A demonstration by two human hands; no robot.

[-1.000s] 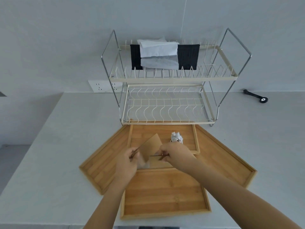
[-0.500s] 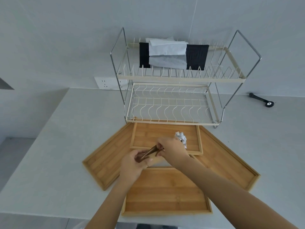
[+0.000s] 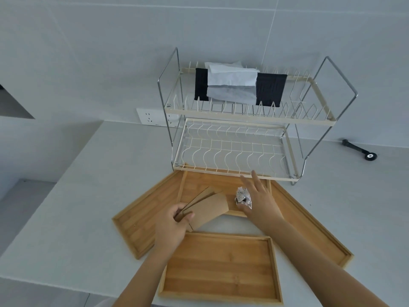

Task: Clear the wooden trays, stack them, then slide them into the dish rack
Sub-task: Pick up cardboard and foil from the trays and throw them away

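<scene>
The left hand (image 3: 170,227) pinches the card pieces (image 3: 205,207). The right hand (image 3: 259,196) is spread open beside the foil ball (image 3: 243,197), which lies at 4 o'clock in the small tray (image 3: 199,185). A loose grab may push the ball onto the bench (image 3: 88,185).

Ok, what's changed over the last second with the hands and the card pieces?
The right hand has let go of the brown cardboard pieces and moved right, now open beside the crumpled foil ball on the far small tray. The left hand now holds the cardboard pieces alone. The foil ball, the four wooden trays and the dish rack look unmoved; only the camera shifted.
</scene>
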